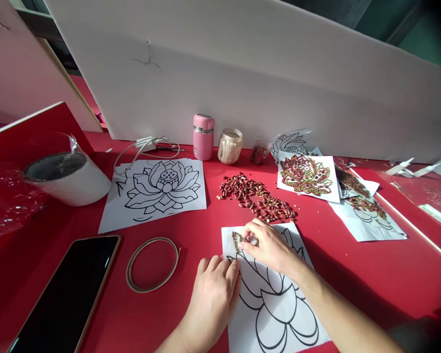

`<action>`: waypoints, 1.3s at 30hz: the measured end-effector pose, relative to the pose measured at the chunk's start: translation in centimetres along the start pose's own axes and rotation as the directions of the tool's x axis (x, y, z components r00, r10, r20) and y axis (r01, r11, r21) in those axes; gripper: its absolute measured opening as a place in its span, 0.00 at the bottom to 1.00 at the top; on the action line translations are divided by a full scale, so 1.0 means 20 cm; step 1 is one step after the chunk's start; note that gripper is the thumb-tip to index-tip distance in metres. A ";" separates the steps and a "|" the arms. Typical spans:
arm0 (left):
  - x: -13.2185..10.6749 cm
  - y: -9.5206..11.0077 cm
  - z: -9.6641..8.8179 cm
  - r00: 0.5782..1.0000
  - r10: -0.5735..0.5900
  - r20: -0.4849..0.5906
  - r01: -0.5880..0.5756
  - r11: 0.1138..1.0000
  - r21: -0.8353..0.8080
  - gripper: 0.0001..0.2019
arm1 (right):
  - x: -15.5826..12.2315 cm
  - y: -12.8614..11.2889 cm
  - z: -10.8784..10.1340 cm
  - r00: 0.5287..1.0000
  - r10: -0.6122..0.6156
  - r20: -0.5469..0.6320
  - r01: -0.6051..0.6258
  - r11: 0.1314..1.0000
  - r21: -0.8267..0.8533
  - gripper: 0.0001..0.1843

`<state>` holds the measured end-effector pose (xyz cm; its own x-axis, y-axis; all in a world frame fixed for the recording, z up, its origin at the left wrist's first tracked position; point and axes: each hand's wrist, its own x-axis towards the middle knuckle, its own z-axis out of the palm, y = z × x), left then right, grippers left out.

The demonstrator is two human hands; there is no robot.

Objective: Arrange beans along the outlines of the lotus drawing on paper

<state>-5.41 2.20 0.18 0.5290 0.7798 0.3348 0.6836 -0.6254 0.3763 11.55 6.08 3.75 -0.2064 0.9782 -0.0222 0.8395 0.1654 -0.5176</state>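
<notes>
A lotus outline sheet [275,304] lies on the red table in front of me. My left hand [215,294] rests flat on the sheet's left edge with fingers stretched out. My right hand [268,245] hovers over the sheet's top left corner, its fingertips pinched together on a small patch of seeds [238,239] stuck to a petal. What sits between the fingertips is too small to make out. A loose pile of red and green beans [257,196] lies just beyond the sheet.
Blank lotus sheets [158,189] lie at left, finished bean pictures [306,176] at right. A pink flask [203,137], a jar [230,146], a tape roll [68,176], a phone [69,294] and a thin ring [152,264] stand around. A white board [260,73] walls the back.
</notes>
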 end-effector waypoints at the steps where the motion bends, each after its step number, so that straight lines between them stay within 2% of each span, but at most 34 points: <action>1: 0.00 0.00 0.00 1.000 0.003 0.003 -0.003 1.000 0.005 0.08 | 0.00 0.00 0.00 1.000 -0.005 0.003 0.005 1.000 -0.007 0.04; 6: 0.00 0.00 -0.01 1.000 0.008 0.028 -0.008 1.000 0.019 0.09 | -0.02 -0.01 0.00 1.000 -0.018 0.014 0.018 0.999 -0.046 0.05; 15: 0.00 0.00 0.00 0.999 -0.002 0.048 0.002 1.000 0.016 0.09 | -0.02 0.02 -0.01 0.999 -0.008 0.053 0.006 0.999 0.032 0.04; 20: 0.00 0.00 0.00 0.999 0.001 0.046 -0.002 1.000 0.012 0.09 | -0.03 0.04 -0.01 1.000 0.001 0.019 -0.002 0.998 0.070 0.01; 32: 0.00 0.01 0.00 0.999 -0.009 0.048 0.009 1.000 0.013 0.09 | -0.01 0.03 0.01 1.000 0.001 0.007 -0.001 1.000 0.025 0.03; 39: 0.00 0.01 -0.01 1.000 -0.008 0.006 0.008 1.000 -0.002 0.08 | -0.02 0.01 0.01 1.000 -0.006 -0.003 0.006 1.000 0.030 0.03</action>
<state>-5.41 2.16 0.44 0.5267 0.7847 0.3269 0.6867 -0.6194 0.3804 11.67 5.78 3.50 -0.2098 0.9776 -0.0170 0.8227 0.1671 -0.5433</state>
